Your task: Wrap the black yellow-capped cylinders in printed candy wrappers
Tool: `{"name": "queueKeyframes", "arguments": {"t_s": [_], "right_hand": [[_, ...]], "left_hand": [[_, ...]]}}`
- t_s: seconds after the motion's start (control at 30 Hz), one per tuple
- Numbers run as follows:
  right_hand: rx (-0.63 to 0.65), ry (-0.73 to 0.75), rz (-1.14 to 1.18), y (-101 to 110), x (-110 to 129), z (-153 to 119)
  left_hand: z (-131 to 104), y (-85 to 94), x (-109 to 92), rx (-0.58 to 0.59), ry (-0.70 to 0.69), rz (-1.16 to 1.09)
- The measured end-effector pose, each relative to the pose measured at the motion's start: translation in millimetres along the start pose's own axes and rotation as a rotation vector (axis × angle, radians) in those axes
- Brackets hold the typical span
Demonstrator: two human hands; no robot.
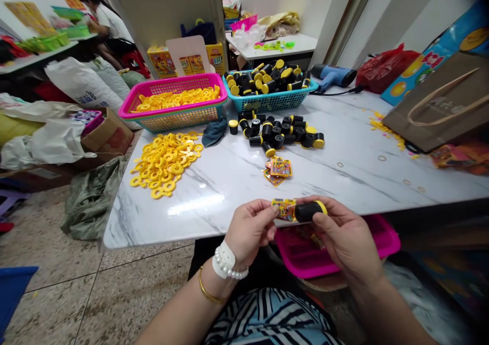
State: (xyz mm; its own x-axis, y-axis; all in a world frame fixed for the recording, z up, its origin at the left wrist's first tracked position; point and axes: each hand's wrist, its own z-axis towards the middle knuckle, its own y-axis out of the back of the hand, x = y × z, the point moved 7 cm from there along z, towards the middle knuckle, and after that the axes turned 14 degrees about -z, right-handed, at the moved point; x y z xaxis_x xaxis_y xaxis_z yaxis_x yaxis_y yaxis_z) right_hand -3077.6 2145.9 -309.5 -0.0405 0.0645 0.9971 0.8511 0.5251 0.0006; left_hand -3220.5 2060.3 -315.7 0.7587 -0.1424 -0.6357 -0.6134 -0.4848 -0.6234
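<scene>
My left hand [254, 225] pinches a small printed yellow-and-orange packet [283, 209] between thumb and fingers. Lying sideways in my right hand [342, 230] is a black cylinder with a yellow end cap [308, 212], gripped by thumb and fingers. The packet's right end meets the cylinder's open-looking left end; whether it is inside cannot be made out. Both are held just over the table's front edge. A small pile of similar packets [278, 170] lies beyond my hands. Farther back is a cluster of black cylinders [269, 133]. Yellow ring-shaped pieces [162, 164] are heaped at the left.
A pink basket [126, 109] of yellow pieces and a blue basket [267, 102] of black cylinders stand at the back. A blue heat gun [334, 76] and brown paper bag [446, 105] are at the right. Another pink basket [301, 271] sits below the table edge. A person [110, 26] works far left.
</scene>
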Motion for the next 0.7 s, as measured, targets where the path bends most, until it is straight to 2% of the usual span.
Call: {"name": "queueKeyframes", "arguments": {"t_s": [0.13,0.33,0.4,0.5,0.53,0.6,0.67,0.7], "right_hand": [[-0.063,0.016,-0.194,4.4,6.2,-3.2],[-0.054,0.207,-0.234,-10.5,16.7,-12.5],[-0.052,0.269,-0.244,-13.8,18.5,-14.5],[-0.141,0.415,-0.266,-10.1,25.5,-16.6],[-0.159,0.465,-0.284,-9.3,28.2,-16.9],[-0.131,0.522,-0.353,-11.5,31.3,-15.8],[-0.025,0.509,-0.442,-17.1,30.1,-13.6],[0.034,0.496,-0.482,-19.8,28.7,-13.5]], "left_hand": [[1.7,-2.5,4.0,0.034,0.028,-0.023],[5.6,0.5,9.0,0.027,0.012,-0.081],[0.9,1.7,4.1,0.006,-0.061,-0.017],[-8.9,4.7,-13.5,-0.027,-0.256,0.121],[-10.8,4.0,-17.7,0.001,-0.287,0.152],[-10.6,-0.6,-17.5,0.139,-0.231,0.184],[-8.6,-2.4,-10.7,0.258,-0.109,0.205],[-7.1,-0.6,-7.9,0.27,-0.072,0.214]]}}
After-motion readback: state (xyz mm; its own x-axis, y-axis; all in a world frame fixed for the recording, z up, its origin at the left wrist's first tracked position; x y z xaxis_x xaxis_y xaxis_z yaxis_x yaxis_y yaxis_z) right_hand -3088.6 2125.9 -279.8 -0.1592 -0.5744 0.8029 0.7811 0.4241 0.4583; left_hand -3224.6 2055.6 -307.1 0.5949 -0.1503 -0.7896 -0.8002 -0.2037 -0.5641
